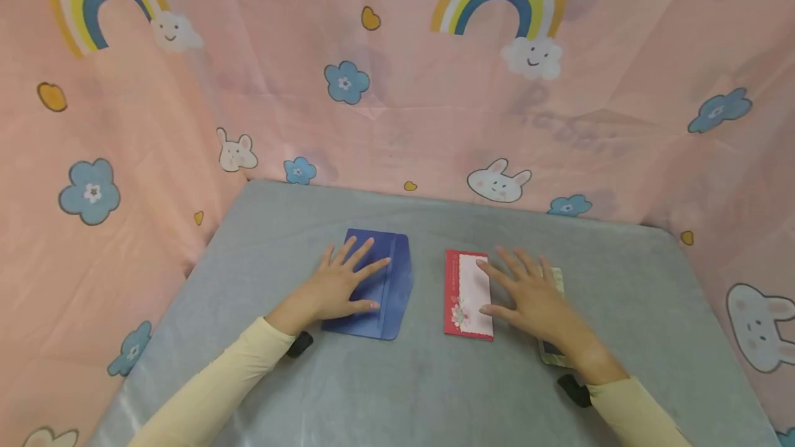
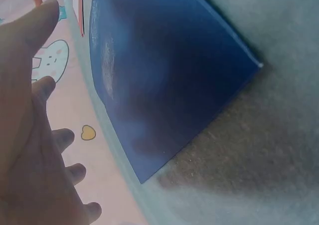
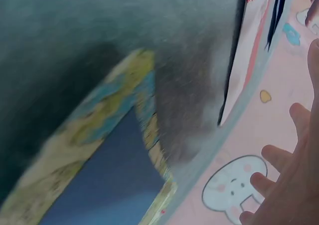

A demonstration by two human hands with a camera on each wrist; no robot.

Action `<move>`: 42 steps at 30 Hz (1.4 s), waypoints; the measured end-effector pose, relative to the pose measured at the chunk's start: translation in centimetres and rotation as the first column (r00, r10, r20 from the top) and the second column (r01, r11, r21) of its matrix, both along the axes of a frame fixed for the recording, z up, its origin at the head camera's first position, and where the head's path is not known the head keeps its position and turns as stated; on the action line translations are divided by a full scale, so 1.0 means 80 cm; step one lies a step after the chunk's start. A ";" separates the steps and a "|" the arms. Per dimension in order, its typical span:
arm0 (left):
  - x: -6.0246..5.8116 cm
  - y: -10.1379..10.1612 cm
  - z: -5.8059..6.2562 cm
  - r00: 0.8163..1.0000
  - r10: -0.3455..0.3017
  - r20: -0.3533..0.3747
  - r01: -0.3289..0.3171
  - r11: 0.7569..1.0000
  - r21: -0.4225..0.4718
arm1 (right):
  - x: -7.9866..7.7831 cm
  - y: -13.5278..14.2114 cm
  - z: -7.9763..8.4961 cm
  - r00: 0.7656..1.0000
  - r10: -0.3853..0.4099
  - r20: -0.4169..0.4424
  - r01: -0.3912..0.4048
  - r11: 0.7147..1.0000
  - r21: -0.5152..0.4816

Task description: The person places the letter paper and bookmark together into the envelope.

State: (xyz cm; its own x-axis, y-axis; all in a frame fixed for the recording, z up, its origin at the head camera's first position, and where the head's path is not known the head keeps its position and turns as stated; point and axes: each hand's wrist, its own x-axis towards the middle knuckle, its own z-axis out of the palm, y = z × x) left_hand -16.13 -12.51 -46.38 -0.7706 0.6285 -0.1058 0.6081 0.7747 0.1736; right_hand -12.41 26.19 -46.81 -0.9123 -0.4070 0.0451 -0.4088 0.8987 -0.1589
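Note:
A blue envelope (image 1: 397, 288) with its flap to the right lies on the grey table. Over it my left hand (image 1: 340, 286) spreads its fingers; the left wrist view shows the palm apart from the envelope (image 2: 164, 70). To the right lies a red and white card or notepad (image 1: 473, 295) with a flower print. My right hand (image 1: 534, 295) hovers with fingers spread between that card and a patterned-border item with a dark blue middle (image 3: 109, 175), which the hand and wrist partly cover in the head view. Neither hand holds anything.
The grey cloth (image 1: 385, 392) covers the table. A pink curtain (image 1: 404, 123) with rainbows, flowers and rabbits hangs behind and at both sides. Dark wrist-worn pieces (image 1: 574, 390) sit under the forearms.

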 end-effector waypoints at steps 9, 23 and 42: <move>0.001 0.000 -0.003 0.999 0.028 0.032 -0.029 0.999 0.028 | -0.012 -0.017 -0.002 1.000 0.008 -0.024 -0.009 1.000 -0.024; -0.004 -0.001 -0.016 0.999 0.027 0.035 -0.028 0.999 0.029 | -0.021 -0.049 -0.010 1.000 0.007 0.016 -0.006 0.997 -0.074; -0.005 0.016 -0.024 0.997 0.070 0.024 -0.070 0.997 0.012 | -0.025 -0.111 -0.016 0.999 -0.005 0.046 0.011 0.993 -0.117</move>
State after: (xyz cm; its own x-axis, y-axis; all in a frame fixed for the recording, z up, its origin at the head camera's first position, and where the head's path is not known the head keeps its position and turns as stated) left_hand -16.52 -11.26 -48.26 -0.8099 0.5748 -0.1168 0.5482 0.8126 0.1978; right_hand -14.39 17.34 -48.07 -0.9178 -0.3940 0.0503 -0.3915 0.8759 -0.2820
